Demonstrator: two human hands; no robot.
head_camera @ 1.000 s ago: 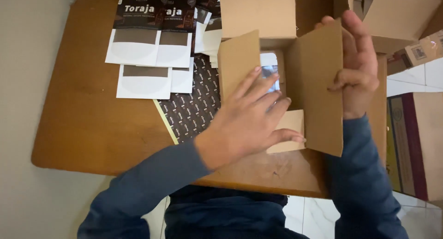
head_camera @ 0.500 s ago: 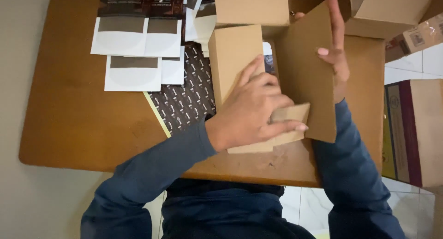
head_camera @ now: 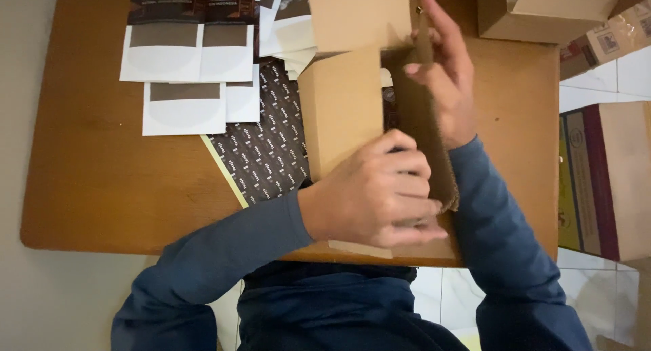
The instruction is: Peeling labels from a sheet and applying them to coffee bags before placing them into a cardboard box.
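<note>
A brown cardboard box (head_camera: 341, 113) stands on the wooden table (head_camera: 95, 188) with its flaps up. My left hand (head_camera: 376, 191) lies over the near flap, fingers curled on its edge and pressing it inward. My right hand (head_camera: 444, 76) holds the right flap upright, fingers stretched along its top edge. A dark packet shows faintly inside the box between the flaps. Both arms wear dark blue sleeves.
Dark-and-white pouches (head_camera: 186, 42) lie in rows at the table's far left, over a dark patterned sheet (head_camera: 261, 158). Another cardboard box (head_camera: 542, 8) sits at the far right corner. More cartons (head_camera: 607, 178) stand on the tiled floor to the right.
My left hand has slid from inside the box onto the near flap and curled shut over it. The right flap has swung up and inward under my right hand.
</note>
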